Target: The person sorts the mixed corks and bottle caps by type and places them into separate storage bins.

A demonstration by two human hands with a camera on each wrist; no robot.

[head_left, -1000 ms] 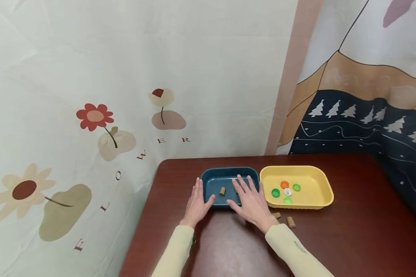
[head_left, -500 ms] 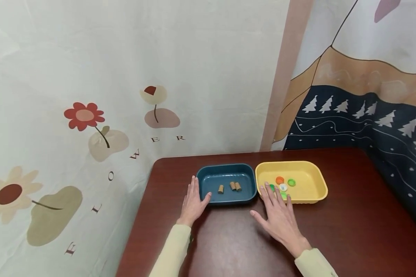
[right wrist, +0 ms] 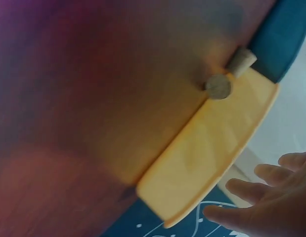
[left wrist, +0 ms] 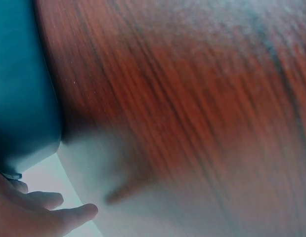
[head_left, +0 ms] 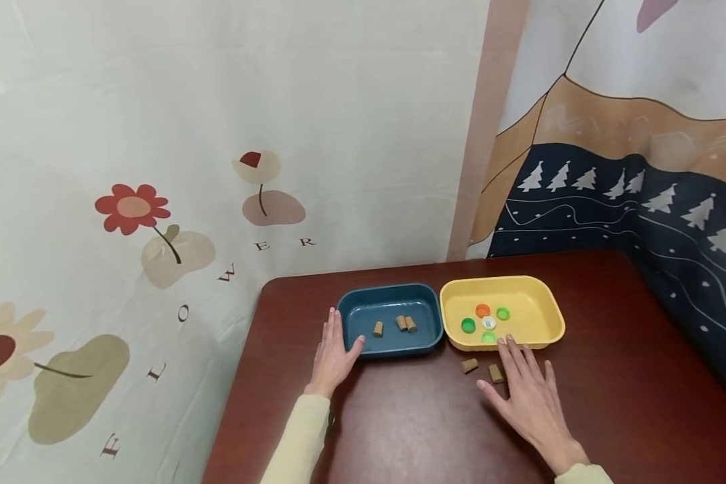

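Note:
My left hand (head_left: pixel 333 356) rests against the left side of a dark blue tray (head_left: pixel 363 309), fingers extended. Inside that tray lie three corks, one alone (head_left: pixel 378 329) and a pair (head_left: pixel 406 324) side by side. With fingers spread and holding nothing, my right hand (head_left: pixel 532 403) is in front of a yellow tray (head_left: pixel 532 312), fingertips overlapping its near rim. Just left of this hand, two more corks lie on the table: one tilted cork (head_left: pixel 469 366) and another (head_left: pixel 496 374) nearer the thumb. Both corks (right wrist: pixel 218 86) also show beside the yellow tray in the right wrist view.
The yellow tray holds several bottle caps: an orange cap (head_left: pixel 482 310), a white cap (head_left: pixel 489 323) and green ones (head_left: pixel 468 325). Both trays stand side by side on a dark red-brown table (head_left: pixel 399 423), with a printed curtain (head_left: pixel 363 134) hanging behind it.
My right hand has moved from over the blue tray rightward to the yellow tray's front, uncovering the pair of corks. The left hand stays at the blue tray. The head view has shifted slightly.

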